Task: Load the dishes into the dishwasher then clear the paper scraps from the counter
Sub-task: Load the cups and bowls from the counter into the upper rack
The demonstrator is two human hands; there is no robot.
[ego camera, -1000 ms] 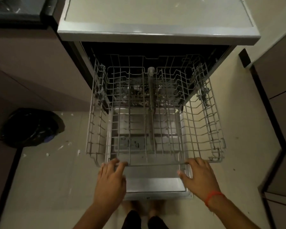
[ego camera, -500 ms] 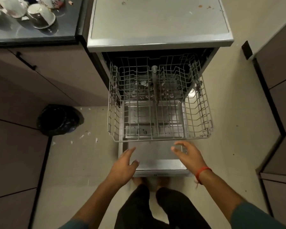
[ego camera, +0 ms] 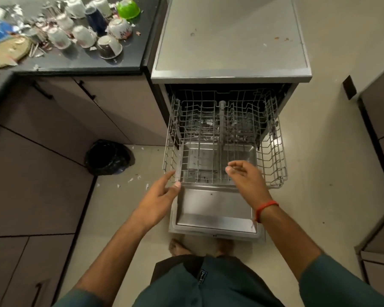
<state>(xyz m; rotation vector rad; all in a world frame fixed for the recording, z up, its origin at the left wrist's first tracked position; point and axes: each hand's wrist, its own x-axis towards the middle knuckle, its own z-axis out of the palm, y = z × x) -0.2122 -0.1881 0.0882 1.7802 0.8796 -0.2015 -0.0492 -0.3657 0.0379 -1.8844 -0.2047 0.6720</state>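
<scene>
Both hands free over the pulled-out dishwasher rack (ego camera: 225, 138), left hand (ego camera: 159, 199) fingers loosely spread at 7 o'clock of it, right hand (ego camera: 245, 176) loosely curled, holding nothing, dishes (ego camera: 84, 29) and paper scraps (ego camera: 37, 67) on counter (ego camera: 75, 63) at 10 o'clock.

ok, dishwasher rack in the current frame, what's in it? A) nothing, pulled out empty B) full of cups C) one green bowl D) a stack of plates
A: the wire rack is pulled out over the open door with no dishes in it; the cups and the green bowl sit on the counter, and both the left hand and the right hand hold nothing.
</scene>
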